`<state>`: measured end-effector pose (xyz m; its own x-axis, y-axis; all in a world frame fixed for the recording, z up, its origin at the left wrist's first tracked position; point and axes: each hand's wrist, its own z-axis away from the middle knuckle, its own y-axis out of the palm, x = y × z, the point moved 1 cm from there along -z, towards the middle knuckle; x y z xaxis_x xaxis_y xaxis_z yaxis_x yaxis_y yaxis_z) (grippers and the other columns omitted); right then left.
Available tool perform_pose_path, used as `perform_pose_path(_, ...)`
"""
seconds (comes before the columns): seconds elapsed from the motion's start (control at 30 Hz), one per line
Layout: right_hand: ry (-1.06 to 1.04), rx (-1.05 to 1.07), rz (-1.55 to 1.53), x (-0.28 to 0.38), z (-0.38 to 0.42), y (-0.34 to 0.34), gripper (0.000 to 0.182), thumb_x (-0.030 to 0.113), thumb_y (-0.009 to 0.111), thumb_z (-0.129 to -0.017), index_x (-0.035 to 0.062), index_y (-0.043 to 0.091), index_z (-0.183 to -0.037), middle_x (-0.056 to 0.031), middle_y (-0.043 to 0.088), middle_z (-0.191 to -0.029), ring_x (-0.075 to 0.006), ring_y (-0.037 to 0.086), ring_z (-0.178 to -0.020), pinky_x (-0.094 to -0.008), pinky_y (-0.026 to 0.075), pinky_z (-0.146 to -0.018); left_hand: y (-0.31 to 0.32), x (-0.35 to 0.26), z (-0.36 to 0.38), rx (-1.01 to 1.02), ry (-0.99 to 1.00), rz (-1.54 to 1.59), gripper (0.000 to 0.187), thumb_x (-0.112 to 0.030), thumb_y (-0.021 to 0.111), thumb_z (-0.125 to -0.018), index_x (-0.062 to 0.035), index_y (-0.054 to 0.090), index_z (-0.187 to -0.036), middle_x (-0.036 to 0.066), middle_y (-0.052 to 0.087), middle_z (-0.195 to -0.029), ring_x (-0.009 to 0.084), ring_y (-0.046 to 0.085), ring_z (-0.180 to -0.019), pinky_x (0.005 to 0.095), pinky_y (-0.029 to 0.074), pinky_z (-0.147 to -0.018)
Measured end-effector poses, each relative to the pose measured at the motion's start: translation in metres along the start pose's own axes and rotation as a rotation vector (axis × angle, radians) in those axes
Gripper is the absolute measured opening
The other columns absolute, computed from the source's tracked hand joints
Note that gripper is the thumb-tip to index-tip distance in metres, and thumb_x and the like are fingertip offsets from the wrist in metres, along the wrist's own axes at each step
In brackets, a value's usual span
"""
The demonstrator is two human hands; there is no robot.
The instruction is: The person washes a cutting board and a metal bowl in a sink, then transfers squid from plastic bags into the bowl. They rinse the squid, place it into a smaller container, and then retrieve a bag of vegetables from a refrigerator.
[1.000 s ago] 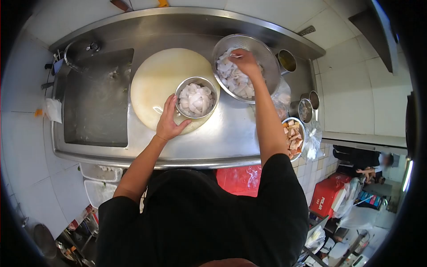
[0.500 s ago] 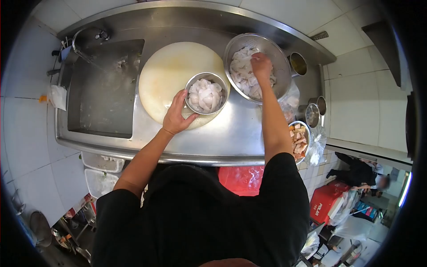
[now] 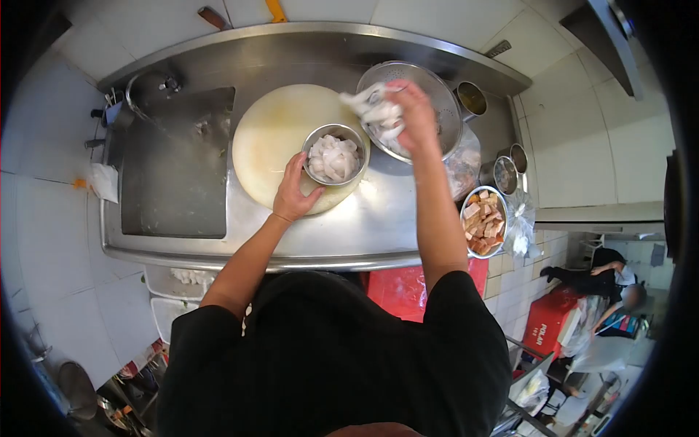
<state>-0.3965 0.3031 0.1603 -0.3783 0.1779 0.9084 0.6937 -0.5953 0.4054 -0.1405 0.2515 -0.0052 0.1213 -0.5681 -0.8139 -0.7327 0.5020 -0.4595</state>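
My left hand point(image 3: 293, 194) curls its fingers and thumb against the side of a round metal bowl point(image 3: 364, 154). White squid pieces point(image 3: 333, 158) lie heaped in this bowl, which rests on a thick round cutting board point(image 3: 266, 138). Over the left part of a perforated metal colander point(image 3: 440, 86), my right hand point(image 3: 415, 116) is closed on a clump of white squid pieces point(image 3: 378, 111). That clump is blurred by motion and hangs past the colander's rim on the bowl side. The hand and forearm hide much of the colander's inside.
Left of the board is a sink point(image 3: 175, 182) holding cloudy water under a faucet point(image 3: 169, 86). Metal cups point(image 3: 472, 99) and a bowl of cubed food point(image 3: 484, 222) stand on the right. A red container point(image 3: 397, 291) is below the counter edge. Another person point(image 3: 601, 273) is far right.
My right hand has come up out of the colander and left toward the bowl, lifting a clump of squid pieces. My left hand stays on the bowl. The view has shifted slightly.
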Motion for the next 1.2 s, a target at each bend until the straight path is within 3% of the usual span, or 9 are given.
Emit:
perform_pose_path(0.13, -0.117, 0.104, 0.568, -0.094, 0.019, 0.002, 0.02, 0.006, 0.066, -0.078, 0.0022, 0.067, -0.097, -0.0099, 0.067, -0.09, -0.0201, 0.065, -0.079, -0.0301, 0.053, -0.072, 0.0, 0.0, 0.002, 0.004, -0.006, -0.002, 0.088, -0.017, 0.079, -0.07, -0.0037, 0.031, -0.143, 0.021, 0.04, -0.137, 0.0357, 0.042, -0.127, 0.0383, 0.041, -0.103)
perform_pose_path(0.27, -0.711, 0.233, 1.182, -0.103, 0.056, 0.002, 0.025, 0.011, 0.066, -0.08, 0.0012, 0.068, -0.103, -0.0121, 0.068, -0.094, -0.0187, 0.064, -0.085, -0.0295, 0.051, -0.078, -0.001, -0.012, -0.003, 0.007, -0.032, -0.049, 0.073, -0.018, 0.081, -0.067, -0.0043, 0.046, -0.129, 0.017, 0.053, -0.116, 0.031, 0.056, -0.104, 0.038, 0.048, -0.088)
perform_pose_path(0.47, -0.232, -0.248, 0.722, -0.078, 0.133, -0.048, 0.025, 0.008, 0.068, -0.081, 0.0022, 0.067, -0.104, -0.0107, 0.068, -0.092, -0.0155, 0.063, -0.08, -0.0296, 0.052, -0.077, -0.002, -0.014, -0.022, 0.148, -0.134, -0.073, 0.035, -0.024, 0.087, -0.06, -0.0008, 0.066, -0.075, 0.014, 0.062, -0.076, 0.0239, 0.058, -0.069, 0.0355, 0.048, -0.064)
perform_pose_path(0.6, -0.219, -0.387, 0.77, -0.126, 0.225, -0.058, 0.043, 0.007, 0.072, -0.078, 0.0078, 0.061, -0.119, -0.0076, 0.065, -0.09, -0.0149, 0.062, -0.075, -0.0303, 0.053, -0.07, -0.01, -0.024, -0.007, 0.203, -0.037, -0.036, 0.035, -0.023, 0.088, -0.059, -0.001, 0.064, -0.073, 0.009, 0.06, -0.071, 0.019, 0.055, -0.063, 0.0335, 0.046, -0.06)
perform_pose_path(0.73, -0.264, -0.343, 0.899, -0.138, 0.327, -0.01, 0.071, 0.018, 0.075, -0.075, 0.0163, 0.045, -0.139, -0.0113, 0.05, -0.125, -0.0266, 0.057, -0.102, -0.0375, 0.051, -0.084, -0.012, -0.061, 0.038, 0.479, 0.206, 0.128, 0.033, -0.018, 0.089, -0.061, -0.0007, 0.065, -0.076, 0.005, 0.06, -0.072, 0.0151, 0.053, -0.064, 0.031, 0.044, -0.059)
perform_pose_path(0.87, -0.288, -0.613, 1.074, -0.158, 0.411, 0.002, 0.036, 0.02, 0.071, -0.074, 0.0059, 0.057, -0.104, -0.017, 0.05, -0.101, -0.0375, 0.055, -0.095, -0.0443, 0.047, -0.079, -0.003, -0.113, 0.098, 0.701, 0.522, 0.153, 0.031, -0.014, 0.087, -0.061, -0.0013, 0.061, -0.073, 0.005, 0.054, -0.07, 0.0159, 0.046, -0.06, 0.0295, 0.039, -0.053)
perform_pose_path(1.1, -0.425, -1.064, 1.012, -0.161, 0.551, 0.024, 0.036, 0.026, 0.086, -0.058, 0.0032, 0.066, -0.078, -0.0163, 0.063, -0.088, -0.0338, 0.062, -0.088, -0.0396, 0.05, -0.078, 0.016, -0.195, 0.183, 1.118, 0.628, 0.433, 0.026, -0.007, 0.085, -0.062, -0.0028, 0.062, -0.075, 0.002, 0.051, -0.072, 0.0124, 0.047, -0.059, 0.0258, 0.037, -0.053)
perform_pose_path(1.17, -0.423, -1.196, 1.054, -0.147, 0.599, 0.041, 0.039, 0.026, 0.087, -0.054, 0.0023, 0.068, -0.078, -0.0173, 0.064, -0.085, -0.0341, 0.063, -0.084, -0.0409, 0.05, -0.076, 0.018, -0.223, 0.199, 1.328, 0.584, 0.399, 0.025, -0.005, 0.082, -0.065, -0.0016, 0.065, -0.083, 0.001, 0.051, -0.078, 0.01, 0.051, -0.068, 0.0243, 0.042, -0.058)
perform_pose_path(1.2, -0.428, -1.257, 1.077, -0.142, 0.625, 0.044, 0.037, 0.027, 0.087, -0.055, 0.0044, 0.067, -0.076, -0.015, 0.064, -0.084, -0.0325, 0.063, -0.083, -0.0395, 0.05, -0.075, 0.025, -0.231, 0.21, 1.441, 0.563, 0.594, 0.036, -0.001, 0.077, -0.07, -0.0004, 0.065, -0.104, 0.0, 0.05, -0.084, 0.0086, 0.053, -0.073, 0.0216, 0.044, -0.064)
